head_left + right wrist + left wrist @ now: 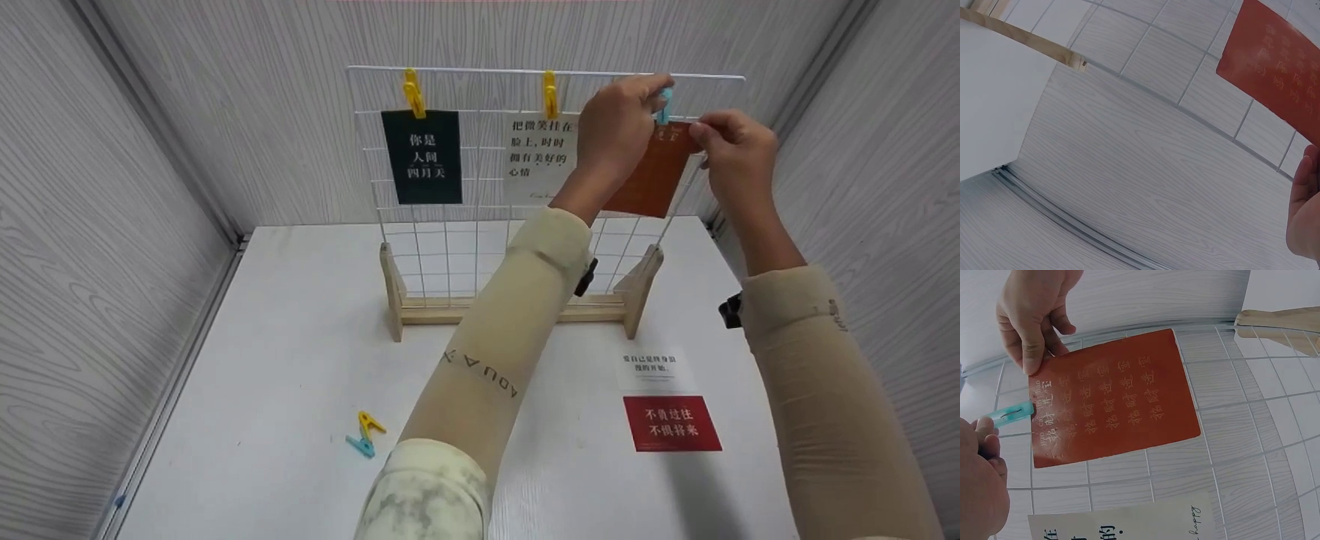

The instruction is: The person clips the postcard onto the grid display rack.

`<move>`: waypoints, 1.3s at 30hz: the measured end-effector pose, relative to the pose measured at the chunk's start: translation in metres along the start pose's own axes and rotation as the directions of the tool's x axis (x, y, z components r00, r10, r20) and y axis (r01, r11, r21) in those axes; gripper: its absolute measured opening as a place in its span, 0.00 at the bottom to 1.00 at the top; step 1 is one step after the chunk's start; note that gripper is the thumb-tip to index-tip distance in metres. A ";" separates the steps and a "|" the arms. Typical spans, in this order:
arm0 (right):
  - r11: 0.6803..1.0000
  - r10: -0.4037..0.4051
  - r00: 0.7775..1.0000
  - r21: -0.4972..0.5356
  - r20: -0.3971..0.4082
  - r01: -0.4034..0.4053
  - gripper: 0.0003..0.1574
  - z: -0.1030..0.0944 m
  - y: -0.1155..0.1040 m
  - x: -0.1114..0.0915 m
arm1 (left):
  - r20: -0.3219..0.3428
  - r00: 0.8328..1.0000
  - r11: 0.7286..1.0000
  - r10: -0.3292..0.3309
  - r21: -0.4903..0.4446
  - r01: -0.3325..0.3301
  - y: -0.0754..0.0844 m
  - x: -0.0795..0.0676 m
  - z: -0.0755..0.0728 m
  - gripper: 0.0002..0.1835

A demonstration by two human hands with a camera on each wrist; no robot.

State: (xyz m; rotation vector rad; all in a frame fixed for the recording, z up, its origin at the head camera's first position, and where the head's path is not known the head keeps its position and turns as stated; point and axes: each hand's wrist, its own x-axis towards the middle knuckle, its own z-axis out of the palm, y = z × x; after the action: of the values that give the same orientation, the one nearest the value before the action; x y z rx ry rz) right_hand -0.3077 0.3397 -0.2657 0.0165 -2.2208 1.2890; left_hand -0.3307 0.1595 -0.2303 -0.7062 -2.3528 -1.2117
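Note:
My left hand [619, 124] pinches a light-blue clothespin [1013, 413] at the top right of a white wire grid rack. The clothespin's tip meets the top edge of a reddish-orange card [1112, 399] with lines of Chinese characters. By an upper corner, my right hand [742, 150] holds that card between thumb and fingers. The card lies against the wires, slightly tilted. In the right wrist view, part of the card [1275, 67] shows above the right hand [1306, 214]. Whether the clothespin also grips a wire cannot be told.
On the wire grid rack [446, 262], yellow clothespins hold a dark green card [422, 169] and a white card [536, 169]. A yellow clothespin [369, 424], a blue clothespin [361, 446], a white card [651, 371] and a red card [671, 424] lie on the table [285, 337].

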 end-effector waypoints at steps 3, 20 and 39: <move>1.000 0.004 1.000 -0.009 -0.006 -0.004 0.14 0.000 0.001 0.000 | 0.003 1.000 1.000 0.002 0.023 -0.002 0.001 0.000 0.000 0.17; 0.999 -0.036 0.999 -0.023 -0.038 0.035 0.14 0.002 0.003 -0.001 | -0.012 1.000 0.998 -0.014 0.062 0.014 0.006 0.001 0.004 0.17; 0.997 -0.057 0.996 -0.053 -0.073 0.053 0.14 0.007 0.007 -0.002 | -0.052 0.998 0.996 0.022 0.090 -0.018 0.006 -0.004 0.007 0.18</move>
State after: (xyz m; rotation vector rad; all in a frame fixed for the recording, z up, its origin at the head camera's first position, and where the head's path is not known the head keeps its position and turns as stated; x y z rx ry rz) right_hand -0.3110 0.3374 -0.2744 0.0094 -2.1738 1.1841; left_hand -0.3248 0.1678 -0.2324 -0.6584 -2.3346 -1.0960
